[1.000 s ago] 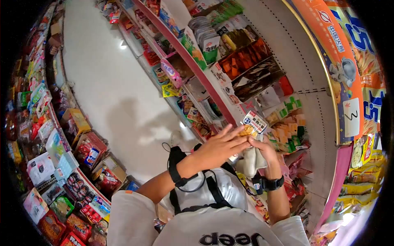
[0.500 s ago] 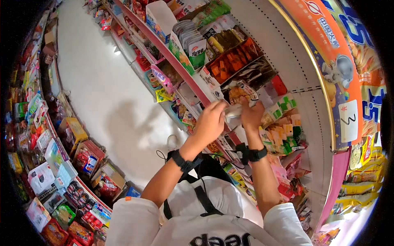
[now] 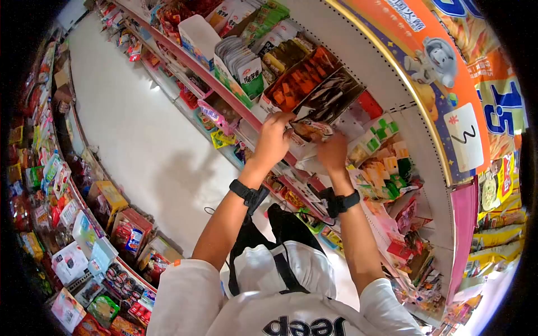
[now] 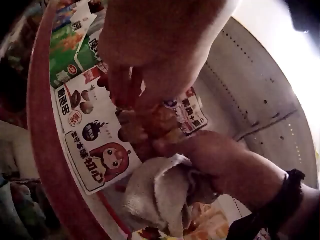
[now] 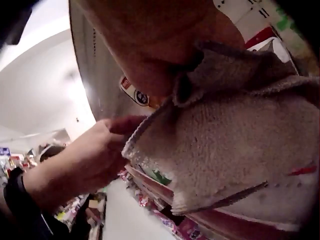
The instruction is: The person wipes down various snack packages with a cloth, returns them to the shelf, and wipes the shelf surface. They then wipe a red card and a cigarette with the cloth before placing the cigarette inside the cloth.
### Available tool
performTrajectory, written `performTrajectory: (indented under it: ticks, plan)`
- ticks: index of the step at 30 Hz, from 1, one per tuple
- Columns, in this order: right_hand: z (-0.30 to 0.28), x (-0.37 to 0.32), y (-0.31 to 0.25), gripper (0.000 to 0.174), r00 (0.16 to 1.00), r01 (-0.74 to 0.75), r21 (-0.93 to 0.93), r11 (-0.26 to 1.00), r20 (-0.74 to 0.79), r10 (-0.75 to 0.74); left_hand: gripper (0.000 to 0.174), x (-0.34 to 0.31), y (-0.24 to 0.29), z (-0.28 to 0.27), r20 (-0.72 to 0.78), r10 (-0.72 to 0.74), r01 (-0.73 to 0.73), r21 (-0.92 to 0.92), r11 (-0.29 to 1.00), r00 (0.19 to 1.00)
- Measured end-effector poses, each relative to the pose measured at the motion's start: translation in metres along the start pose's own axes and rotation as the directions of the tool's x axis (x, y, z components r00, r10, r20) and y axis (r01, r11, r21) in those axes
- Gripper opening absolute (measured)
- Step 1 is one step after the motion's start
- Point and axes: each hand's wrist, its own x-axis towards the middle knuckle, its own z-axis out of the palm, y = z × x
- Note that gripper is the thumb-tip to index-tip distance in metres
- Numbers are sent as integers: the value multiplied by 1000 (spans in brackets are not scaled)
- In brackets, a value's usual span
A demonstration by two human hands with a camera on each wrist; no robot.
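One cloth [image 5: 235, 145] the right hand [image 3: 333, 152] grips, hanging below its fingers, could dislodge the packet [image 3: 311, 130] the left hand [image 3: 273, 137] seemingly pinches.

Head view: looking down and forward from above the white shirt [image 3: 252, 311] at the lower edge; wide and round, dark-cornered, aisle floor [image 3: 112, 101] left, shelving centre and right. Left wrist view: close, facing the printed box [image 4: 95, 135] left of centre, the left hand [image 4: 150, 55] looming at the top. Right wrist view: closest — cloth [image 5: 240, 145] fills the right half below the right hand [image 5: 175, 45]. Shared: we find both hands in all three, the cloth in both wrist views.
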Motion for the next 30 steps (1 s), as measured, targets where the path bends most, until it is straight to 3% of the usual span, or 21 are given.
performTrajectory:
  ticks: [1,2,5,6,9,12,14,16,18,21,22,25,26,29,30]
  plan:
    - [2,-1,-5,28,999,31,-141,990,-9,-32,37,2,5,1,-31,37,-36,7,999,999]
    - [2,-3,-9,28,999,40,-13,999,-23,-40,37,3,9,2,-61,71,-70,18,997,996]
    - [26,-8,-6,32,973,175,-119,977,-129,-191,33,5,24,-2,-51,107,-107,8,994,993]
    - [25,-5,-1,38,992,113,-120,986,-34,-117,31,7,26,-2,-33,110,-111,-6,994,993]
    - [7,-14,7,46,944,278,-47,959,-172,-282,28,16,-6,6,82,286,-297,183,937,955]
    - [-34,-66,3,53,964,195,215,957,-221,-147,21,23,4,13,147,357,-386,307,870,923]
    - [-57,-108,2,53,994,-109,250,962,17,108,22,21,0,27,164,417,-445,441,780,894]
    - [-65,-139,20,54,996,-34,337,941,90,4,17,23,-1,33,232,372,-438,508,742,899]
    - [-74,-163,24,51,978,-148,400,905,194,74,15,26,-4,38,248,377,-449,572,686,892]
    - [-81,-181,32,49,971,-165,340,926,221,92,14,32,-11,39,230,362,-426,576,697,903]
    - [-82,-185,36,49,974,-160,310,937,206,98,14,32,-2,32,264,288,-389,553,737,921]
    - [-86,-197,41,49,942,-276,491,826,308,131,12,23,-12,33,214,273,-344,470,813,938]
    - [-89,-200,42,48,946,-261,510,820,305,111,9,22,-17,35,178,334,-377,513,771,926]
    - [-91,-204,67,49,826,-448,663,600,564,-7,7,27,-11,35,142,432,-420,620,663,891]
    - [-93,-203,75,47,789,-480,639,601,614,-23,14,27,-3,30,264,315,-411,633,656,911]
